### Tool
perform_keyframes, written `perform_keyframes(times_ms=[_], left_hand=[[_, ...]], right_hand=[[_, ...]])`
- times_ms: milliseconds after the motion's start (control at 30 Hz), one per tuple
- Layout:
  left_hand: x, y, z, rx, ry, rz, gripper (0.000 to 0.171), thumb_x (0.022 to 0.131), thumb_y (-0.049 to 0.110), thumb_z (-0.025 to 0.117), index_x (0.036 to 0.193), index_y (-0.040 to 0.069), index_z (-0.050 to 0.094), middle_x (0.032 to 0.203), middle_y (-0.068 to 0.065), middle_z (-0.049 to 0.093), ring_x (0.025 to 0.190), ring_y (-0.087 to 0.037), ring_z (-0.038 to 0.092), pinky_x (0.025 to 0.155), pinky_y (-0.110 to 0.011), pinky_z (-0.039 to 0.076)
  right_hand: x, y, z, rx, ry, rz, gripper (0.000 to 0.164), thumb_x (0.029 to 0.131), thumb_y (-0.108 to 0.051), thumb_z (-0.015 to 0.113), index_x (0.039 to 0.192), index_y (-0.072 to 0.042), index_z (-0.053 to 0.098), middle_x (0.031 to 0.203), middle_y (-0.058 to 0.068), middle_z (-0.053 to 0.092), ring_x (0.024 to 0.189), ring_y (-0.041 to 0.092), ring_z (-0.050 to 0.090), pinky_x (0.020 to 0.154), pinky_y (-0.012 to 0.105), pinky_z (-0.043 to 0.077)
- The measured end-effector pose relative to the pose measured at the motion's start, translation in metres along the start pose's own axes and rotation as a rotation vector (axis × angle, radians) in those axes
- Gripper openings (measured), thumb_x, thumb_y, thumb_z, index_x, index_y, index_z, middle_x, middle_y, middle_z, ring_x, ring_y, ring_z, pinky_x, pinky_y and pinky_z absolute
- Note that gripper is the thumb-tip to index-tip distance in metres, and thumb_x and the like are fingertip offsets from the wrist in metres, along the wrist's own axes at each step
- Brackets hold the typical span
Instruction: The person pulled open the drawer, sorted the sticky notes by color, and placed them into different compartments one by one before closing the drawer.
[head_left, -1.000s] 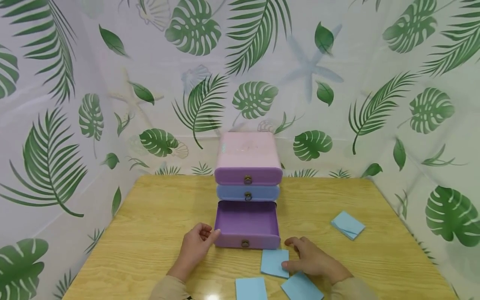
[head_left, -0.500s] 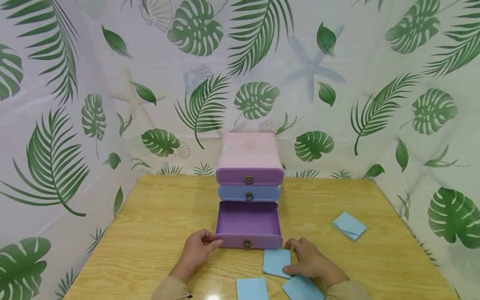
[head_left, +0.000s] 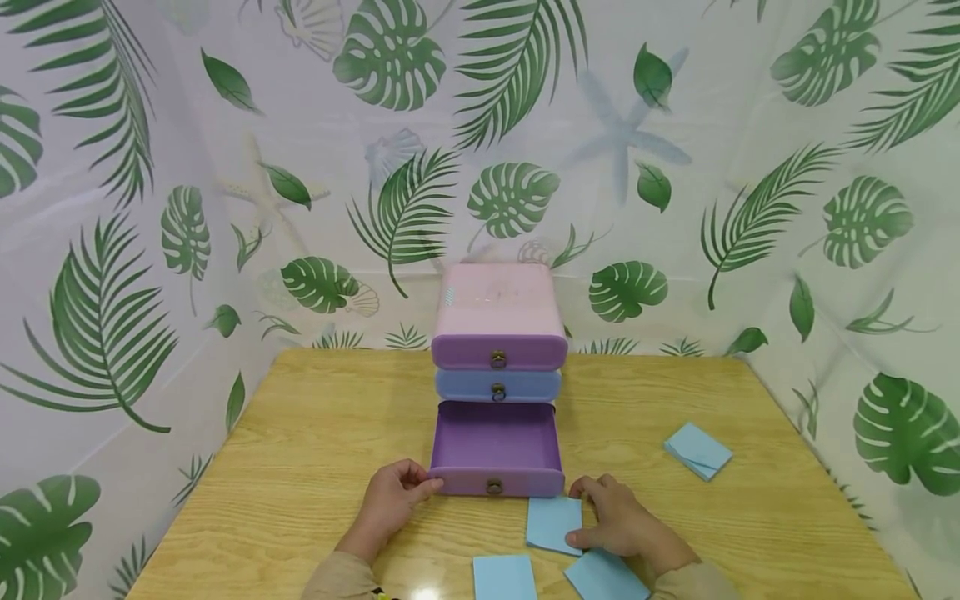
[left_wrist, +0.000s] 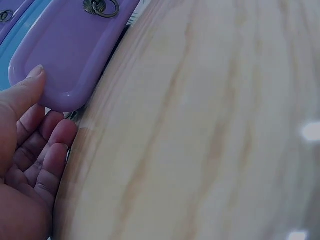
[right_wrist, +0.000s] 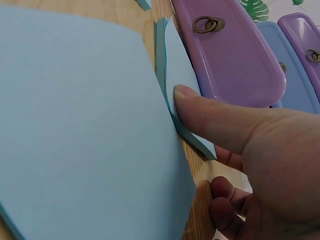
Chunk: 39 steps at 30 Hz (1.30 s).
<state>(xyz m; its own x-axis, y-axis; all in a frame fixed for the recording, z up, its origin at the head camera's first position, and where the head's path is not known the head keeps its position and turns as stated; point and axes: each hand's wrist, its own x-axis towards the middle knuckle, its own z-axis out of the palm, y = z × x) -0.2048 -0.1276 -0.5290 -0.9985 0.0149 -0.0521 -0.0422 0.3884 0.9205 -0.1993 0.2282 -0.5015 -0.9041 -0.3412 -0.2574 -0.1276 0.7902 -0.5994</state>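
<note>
A small drawer chest point(head_left: 498, 304) with a pink top stands at the back of the table. Its bottom purple drawer point(head_left: 495, 482) is pulled out, and its visible inside is bare. My left hand point(head_left: 392, 507) grips that drawer's left front corner, the thumb point(left_wrist: 27, 90) on the front and the fingers curled behind the edge. My right hand point(head_left: 618, 521) pinches a square light-blue sticky-note pad point(head_left: 551, 525) just before the drawer. The thumb point(right_wrist: 205, 112) lies on the pad's top; the fingertips at its far edge are partly hidden.
Another light-blue pad point(head_left: 606, 575) lies partly under the right wrist, and one point(head_left: 504, 577) sits at the front edge of view. A further pad point(head_left: 697, 451) rests at the right. The blue middle drawer point(head_left: 465, 386) and purple top drawer point(head_left: 465, 352) are closed.
My left hand has come slightly down and right, its thumb further onto the drawer front. The right hand has barely moved, its thumb still on the pad. The drawer stays pulled out.
</note>
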Motion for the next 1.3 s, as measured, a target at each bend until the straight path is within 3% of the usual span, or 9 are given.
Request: perform_keyframes(times_ms=[567, 967, 1133, 1300], left_hand=[[0.002, -0.002, -0.001, -0.002, 0.005, -0.01, 0.027, 0.079, 0.032, 0.079, 0.081, 0.01, 0.065, 0.073, 0.002, 0.062, 0.068, -0.013, 0.057, 0.057, -0.024, 0.047], [0.002, -0.006, -0.001, -0.002, 0.02, 0.015, 0.028, 0.079, 0.031, 0.08, 0.08, 0.007, 0.065, 0.071, 0.001, 0.062, 0.066, -0.013, 0.056, 0.056, -0.023, 0.046], [0.002, -0.007, 0.0, 0.0, 0.021, 0.012, 0.028, 0.079, 0.031, 0.08, 0.081, 0.007, 0.065, 0.072, 0.001, 0.062, 0.066, -0.013, 0.056, 0.056, -0.023, 0.046], [0.004, -0.007, 0.0, -0.005, 0.02, 0.013, 0.027, 0.079, 0.03, 0.079, 0.081, 0.007, 0.065, 0.073, 0.001, 0.062, 0.066, -0.012, 0.057, 0.057, -0.023, 0.046]], right_hand=[[0.0, -0.001, 0.001, -0.006, 0.011, 0.025, 0.052, 0.07, -0.041, 0.085, 0.109, -0.023, 0.056, 0.102, 0.005, 0.048, 0.097, 0.025, 0.046, 0.081, 0.045, 0.044], [-0.001, 0.003, 0.002, 0.062, 0.025, 0.057, 0.054, 0.07, -0.033, 0.086, 0.112, -0.012, 0.058, 0.107, 0.006, 0.053, 0.104, 0.025, 0.052, 0.091, 0.05, 0.043], [-0.001, 0.009, 0.001, 0.138, 0.061, 0.083, 0.054, 0.071, -0.023, 0.086, 0.114, -0.005, 0.058, 0.103, 0.007, 0.052, 0.095, 0.023, 0.05, 0.085, 0.044, 0.044], [0.0, 0.017, -0.002, 0.169, 0.102, 0.085, 0.048, 0.072, -0.016, 0.085, 0.112, -0.006, 0.06, 0.099, 0.004, 0.053, 0.09, 0.019, 0.049, 0.08, 0.037, 0.044]])
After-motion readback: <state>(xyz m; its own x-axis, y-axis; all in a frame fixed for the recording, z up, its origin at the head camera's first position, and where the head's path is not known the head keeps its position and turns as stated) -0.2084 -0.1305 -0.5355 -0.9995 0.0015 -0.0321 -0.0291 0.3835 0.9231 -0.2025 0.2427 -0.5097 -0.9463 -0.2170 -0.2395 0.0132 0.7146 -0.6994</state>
